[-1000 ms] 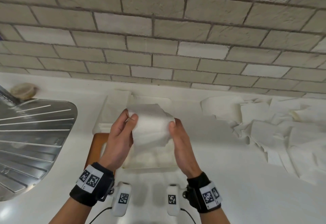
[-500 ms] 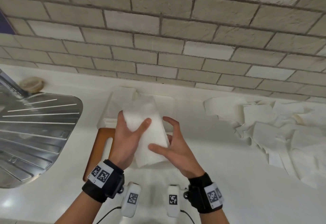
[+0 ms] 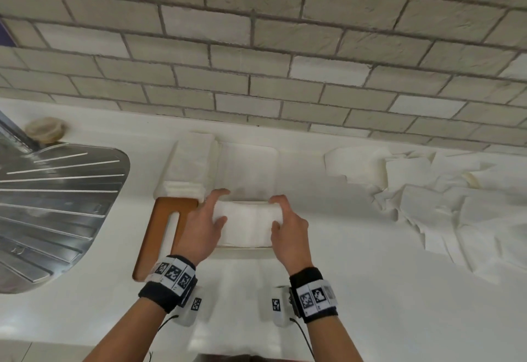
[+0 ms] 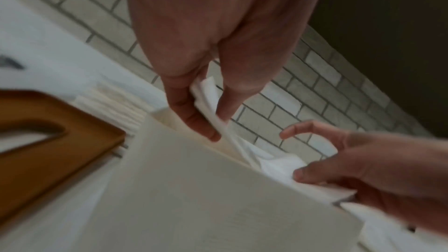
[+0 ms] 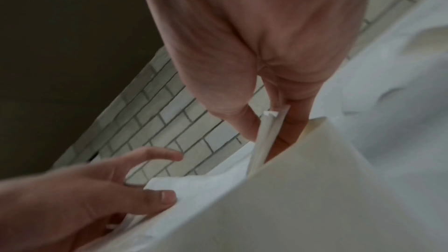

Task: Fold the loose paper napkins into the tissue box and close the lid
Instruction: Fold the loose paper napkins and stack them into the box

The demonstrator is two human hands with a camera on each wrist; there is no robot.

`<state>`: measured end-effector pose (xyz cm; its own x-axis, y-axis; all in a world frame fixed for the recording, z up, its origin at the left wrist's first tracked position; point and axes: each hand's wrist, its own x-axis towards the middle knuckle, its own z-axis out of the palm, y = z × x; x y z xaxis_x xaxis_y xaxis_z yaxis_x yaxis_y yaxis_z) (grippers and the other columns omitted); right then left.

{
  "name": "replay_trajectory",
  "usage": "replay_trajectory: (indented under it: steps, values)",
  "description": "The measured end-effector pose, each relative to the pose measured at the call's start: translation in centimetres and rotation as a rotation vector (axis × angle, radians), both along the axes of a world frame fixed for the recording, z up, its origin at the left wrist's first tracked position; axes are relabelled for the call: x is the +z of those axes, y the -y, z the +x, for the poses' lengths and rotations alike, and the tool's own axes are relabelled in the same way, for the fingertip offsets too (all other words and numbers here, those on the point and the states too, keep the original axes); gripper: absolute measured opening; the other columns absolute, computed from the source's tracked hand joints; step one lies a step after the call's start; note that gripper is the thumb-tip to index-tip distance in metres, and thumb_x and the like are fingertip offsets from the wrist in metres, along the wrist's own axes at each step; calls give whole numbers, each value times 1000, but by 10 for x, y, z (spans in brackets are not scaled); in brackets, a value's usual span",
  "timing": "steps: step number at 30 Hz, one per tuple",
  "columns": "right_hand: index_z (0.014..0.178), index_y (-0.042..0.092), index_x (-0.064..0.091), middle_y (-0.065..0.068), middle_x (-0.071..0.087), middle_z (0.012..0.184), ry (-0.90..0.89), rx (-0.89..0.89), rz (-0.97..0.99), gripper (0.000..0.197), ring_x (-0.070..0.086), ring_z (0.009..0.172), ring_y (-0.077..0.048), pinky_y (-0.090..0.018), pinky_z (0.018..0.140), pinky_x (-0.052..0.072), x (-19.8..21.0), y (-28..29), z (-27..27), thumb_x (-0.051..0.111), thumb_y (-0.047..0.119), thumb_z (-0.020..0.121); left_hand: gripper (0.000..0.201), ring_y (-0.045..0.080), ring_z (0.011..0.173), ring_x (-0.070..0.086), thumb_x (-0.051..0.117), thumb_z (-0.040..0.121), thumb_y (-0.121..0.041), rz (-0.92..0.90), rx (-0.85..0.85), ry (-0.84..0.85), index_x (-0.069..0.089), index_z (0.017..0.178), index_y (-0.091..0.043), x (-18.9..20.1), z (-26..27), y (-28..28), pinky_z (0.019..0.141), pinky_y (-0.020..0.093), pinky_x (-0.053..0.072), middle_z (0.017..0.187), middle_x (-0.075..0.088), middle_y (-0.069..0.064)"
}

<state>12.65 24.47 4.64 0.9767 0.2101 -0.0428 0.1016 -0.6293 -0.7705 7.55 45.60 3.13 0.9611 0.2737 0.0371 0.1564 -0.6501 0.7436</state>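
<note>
While the wooden lid (image 3: 159,230) lies flat on the table, the left hand (image 3: 199,230) pinches the folded napkin (image 3: 245,226) at one end and the right hand (image 3: 291,232) pinches the other, long axis left-right, over the open tissue box (image 3: 248,167). Loose napkins (image 3: 427,199) lie toward the right table edge.
</note>
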Motion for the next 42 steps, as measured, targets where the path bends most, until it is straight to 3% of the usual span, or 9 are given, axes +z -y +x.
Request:
replay_trajectory:
  steps: [8, 11, 14, 18, 22, 28, 32, 38, 42]
  values:
    - [132, 19, 63, -10, 55, 136, 147, 54, -406, 44, 67, 101, -26, -37, 80, 61, 3, 0, -6, 59, -8, 97, 32, 31, 95, 69, 73, 98, -18, 531, -29, -216, 62, 127, -17, 2, 7, 1, 76, 38, 58, 115, 62, 12]
    - [117, 20, 69, -6, 56, 125, 288, 49, -331, 33, 66, 93, -22, -37, 77, 61, 25, 5, -2, 64, -5, 95, 20, 30, 93, 64, 82, 90, -19, 609, -6, -80, 70, 105, -16, 24, 9, -8, 68, 39, 56, 105, 60, 7]
    - [110, 19, 71, -8, 56, 115, 85, 303, -463, 20, 64, 95, -30, -41, 85, 57, 28, -12, 8, 56, 8, 104, 22, 23, 100, 63, 83, 88, -16, 590, -369, -296, 68, 103, -23, 30, 24, 0, 78, 37, 54, 106, 54, -3]
    - [134, 0, 61, -23, 52, 138, -96, 493, -733, 33, 63, 120, -38, -42, 95, 54, 2, -33, 21, 43, -2, 106, 14, 33, 115, 63, 62, 94, -5, 806, -615, -561, 62, 105, -14, 19, 43, 4, 97, 42, 53, 112, 58, 2]
    - [144, -2, 56, -25, 47, 146, -88, 590, -887, 38, 60, 128, -43, -47, 102, 54, 0, -28, 33, 44, 0, 108, 21, 28, 112, 65, 59, 93, -5, 986, -680, -505, 63, 109, -19, 13, 44, -1, 86, 36, 48, 120, 58, 3]
    - [114, 21, 60, -3, 63, 108, 201, 263, -339, 13, 67, 89, -30, -41, 70, 56, 44, 41, 16, 64, 24, 102, 32, 9, 94, 68, 84, 88, -25, 442, -299, -129, 58, 102, -38, 54, 24, 27, 77, 38, 61, 103, 62, -19]
    - [113, 33, 59, 12, 65, 108, 281, -29, -156, 14, 66, 92, -14, -35, 67, 55, 42, 143, 12, 66, 33, 101, 17, 1, 84, 73, 82, 91, -18, -10, -147, 85, 69, 91, -29, 83, 3, 102, 69, 18, 58, 88, 75, -14]
    - [136, 19, 53, -10, 55, 140, 116, -282, -527, 57, 57, 124, -37, -51, 92, 56, -24, 312, 98, 77, 14, 84, 24, 6, 82, 76, 80, 91, -6, -184, -139, -54, 72, 86, -28, 46, 10, 205, 75, 25, 61, 85, 77, -13]
    - [146, 14, 49, -11, 51, 148, 12, -131, -686, 63, 55, 133, -37, -52, 98, 54, -57, 375, 169, 69, 14, 86, 23, 11, 83, 76, 76, 95, -7, -207, -257, -152, 72, 86, -28, 19, 21, 264, 76, 33, 60, 86, 77, -10]
